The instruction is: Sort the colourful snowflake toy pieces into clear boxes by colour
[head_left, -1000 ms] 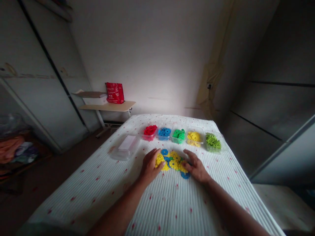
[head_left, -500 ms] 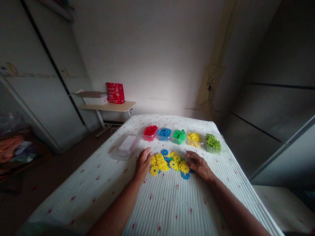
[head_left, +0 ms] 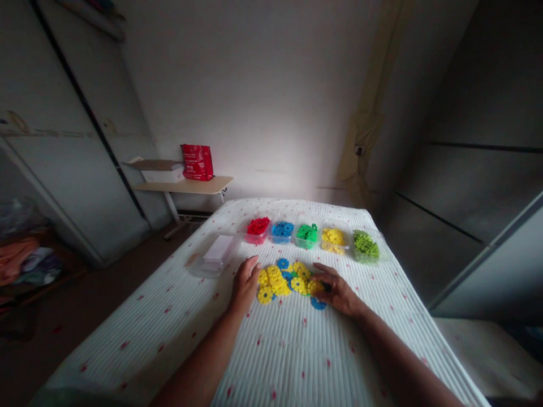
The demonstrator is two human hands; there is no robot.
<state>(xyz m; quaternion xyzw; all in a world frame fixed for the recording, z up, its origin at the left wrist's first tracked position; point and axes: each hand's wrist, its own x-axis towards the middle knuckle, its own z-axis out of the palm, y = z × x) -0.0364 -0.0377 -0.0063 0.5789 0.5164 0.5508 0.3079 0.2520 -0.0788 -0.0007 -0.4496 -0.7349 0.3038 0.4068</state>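
Yellow discs [head_left: 275, 280] lie beside the left hand [head_left: 245, 284].

Pile of flower discs [head_left: 276, 282] mid quilted cover [head_left: 280, 350], btwn hands: left hand [head_left: 245, 281] just beside its left edge, right hand [head_left: 338, 293] at its right end. Far of pile: row of 5 plastic tubs [head_left: 306, 245], left to right, pcs [head_left: 283, 229] in each. Plastic container [head_left: 202, 269] left of row, a bit nearer, w/ flat slab [head_left: 219, 247] on or in it, can't tell. Far left, off cover: side table [head_left: 214, 185] w/ carton [head_left: 163, 175], bag [head_left: 197, 163] right of it. Socket [head_left: 359, 150] on far wall [head_left: 271, 113], right side.
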